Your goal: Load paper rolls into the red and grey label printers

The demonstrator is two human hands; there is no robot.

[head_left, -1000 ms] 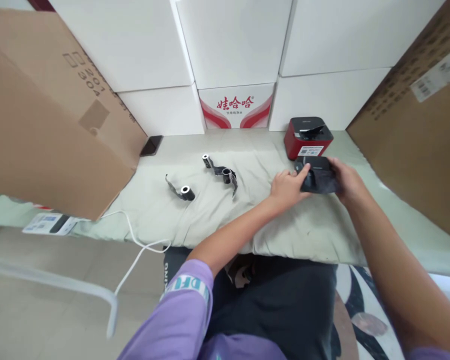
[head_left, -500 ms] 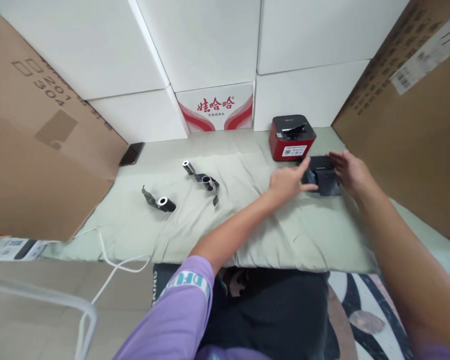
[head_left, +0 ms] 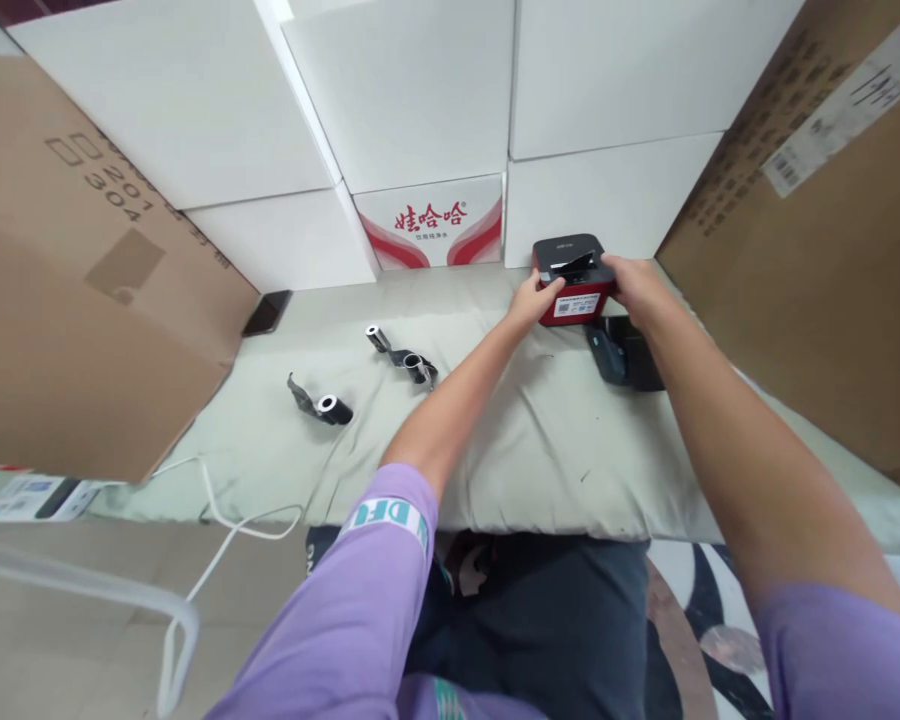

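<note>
A small red and black printer [head_left: 570,285] stands at the back of the cloth-covered surface, a dark strip poking up from the slot in its top. My left hand [head_left: 534,300] grips its left front corner, thumb on the front edge. On the opposite side my right hand [head_left: 634,285] is closed around the right edge. Just in front lies a second, black device [head_left: 621,355], partly hidden by my right forearm. Farther left rest a black paper roll [head_left: 335,408] with a curled end and two more rolls [head_left: 414,367] joined by a dark strip.
White boxes [head_left: 435,220] form a wall at the back. Tall cardboard panels stand left [head_left: 105,300] and right [head_left: 817,280]. A dark phone [head_left: 268,313] lies by the left panel. A white cable [head_left: 270,530] hangs over the front edge of the surface.
Both hands have left the black device, which stays on the cloth, and moved back to take hold of the red and black printer. The camera view has shifted right.
</note>
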